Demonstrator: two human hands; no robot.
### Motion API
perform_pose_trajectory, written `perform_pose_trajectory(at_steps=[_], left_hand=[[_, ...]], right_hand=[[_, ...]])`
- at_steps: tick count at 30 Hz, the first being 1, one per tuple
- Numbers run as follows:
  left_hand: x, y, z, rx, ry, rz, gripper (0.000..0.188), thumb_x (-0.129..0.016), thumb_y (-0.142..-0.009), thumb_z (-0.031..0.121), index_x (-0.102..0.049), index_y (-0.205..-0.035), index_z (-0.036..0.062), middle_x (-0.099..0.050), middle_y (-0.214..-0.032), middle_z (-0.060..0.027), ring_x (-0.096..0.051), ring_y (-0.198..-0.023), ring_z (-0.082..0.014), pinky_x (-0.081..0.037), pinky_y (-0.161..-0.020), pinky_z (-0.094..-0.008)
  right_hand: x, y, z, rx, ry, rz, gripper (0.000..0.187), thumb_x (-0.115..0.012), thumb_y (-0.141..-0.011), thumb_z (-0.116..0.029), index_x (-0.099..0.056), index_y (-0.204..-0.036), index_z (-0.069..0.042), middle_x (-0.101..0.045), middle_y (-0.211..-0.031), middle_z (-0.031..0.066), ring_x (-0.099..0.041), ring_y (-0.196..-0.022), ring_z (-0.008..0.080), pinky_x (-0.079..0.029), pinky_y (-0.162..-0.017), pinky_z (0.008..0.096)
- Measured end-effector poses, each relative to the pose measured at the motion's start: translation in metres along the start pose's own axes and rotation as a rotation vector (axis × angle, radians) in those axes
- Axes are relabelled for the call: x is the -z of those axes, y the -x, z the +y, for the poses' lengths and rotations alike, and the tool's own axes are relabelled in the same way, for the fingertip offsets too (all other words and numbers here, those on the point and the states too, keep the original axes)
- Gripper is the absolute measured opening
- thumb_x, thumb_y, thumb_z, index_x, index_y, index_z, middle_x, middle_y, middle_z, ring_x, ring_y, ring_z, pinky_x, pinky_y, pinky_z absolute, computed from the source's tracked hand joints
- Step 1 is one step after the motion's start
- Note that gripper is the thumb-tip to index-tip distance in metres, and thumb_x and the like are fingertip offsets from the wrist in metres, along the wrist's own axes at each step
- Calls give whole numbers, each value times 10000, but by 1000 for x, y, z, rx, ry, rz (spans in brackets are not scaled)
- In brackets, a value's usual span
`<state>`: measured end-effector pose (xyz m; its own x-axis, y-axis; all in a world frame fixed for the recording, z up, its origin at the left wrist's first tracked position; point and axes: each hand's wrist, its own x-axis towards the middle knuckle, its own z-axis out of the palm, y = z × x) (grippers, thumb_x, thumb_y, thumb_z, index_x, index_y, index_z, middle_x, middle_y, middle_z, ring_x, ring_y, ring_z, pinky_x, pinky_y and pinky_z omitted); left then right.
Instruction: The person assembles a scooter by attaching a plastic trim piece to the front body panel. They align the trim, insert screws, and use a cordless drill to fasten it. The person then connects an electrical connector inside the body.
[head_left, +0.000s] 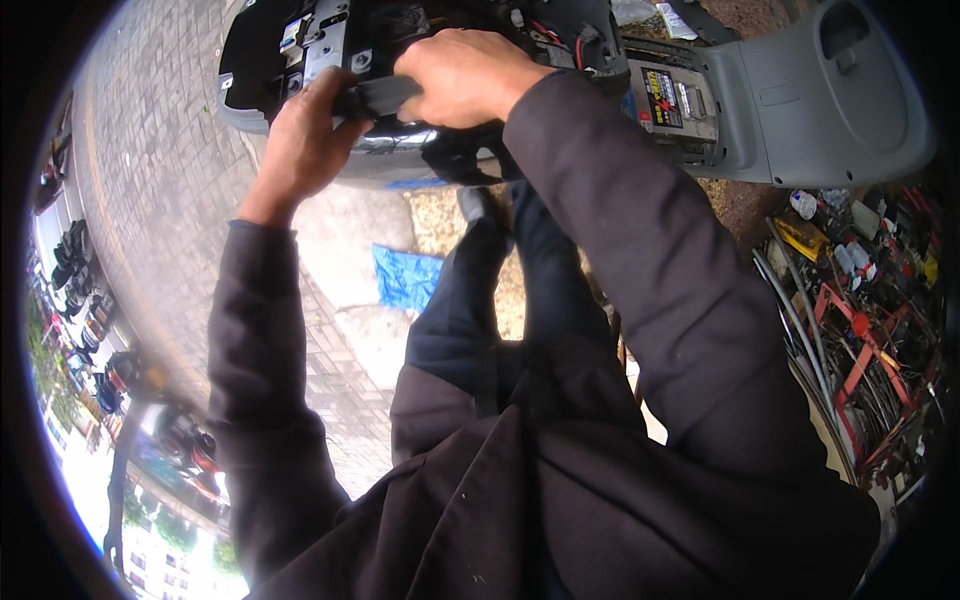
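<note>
A short black strip [385,97] is stretched between my two hands, above the opened dark body of what looks like a scooter [400,160]. My left hand [312,135] pinches one end of it between thumb and fingers. The other end is in the closed fingers of my right hand [465,78], whose back faces up. Whether the strip is tape or rubber is not clear. Next to my left hand, a metal bracket [325,45] with bolts shows on the scooter. Red and dark wires [580,45] lie to the right of my right hand.
A grey plastic panel [840,120] spreads out at the right, beside a labelled battery-like box [675,98]. Piled scrap with red metal frames [850,370] and rods lies at the lower right. A blue plastic sheet [405,277] is on the ground. Brick paving [150,150] stretches along the left.
</note>
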<state>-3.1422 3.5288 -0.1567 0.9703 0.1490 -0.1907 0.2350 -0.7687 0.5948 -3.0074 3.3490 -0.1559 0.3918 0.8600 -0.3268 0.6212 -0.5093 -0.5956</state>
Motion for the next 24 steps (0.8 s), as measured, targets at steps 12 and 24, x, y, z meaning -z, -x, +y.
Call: perform_pose_trajectory(at_steps=[12,24], left_hand=[[17,-7,4,9,186,-165,263,-739,-832,-1,-622,-1067,-16,-637,-850,-105,-577,-784,-178,-496,-742,-328],[13,-5,-2,-15,238,-63,253,-764,-819,-4,-672,-1054,-20,-696,-823,-144,-672,-735,-223,-545,-718,-338]], right_hand=[[5,-4,-10,-25,-6,-40,306,-764,-823,-293,-756,-1070,-111,-739,-974,199,-709,-968,387,-551,-877,481],[2,-3,-5,42,-13,23,280,-752,-832,-268,-739,-1051,-95,-726,-968,228,-699,-950,422,-546,-857,517]])
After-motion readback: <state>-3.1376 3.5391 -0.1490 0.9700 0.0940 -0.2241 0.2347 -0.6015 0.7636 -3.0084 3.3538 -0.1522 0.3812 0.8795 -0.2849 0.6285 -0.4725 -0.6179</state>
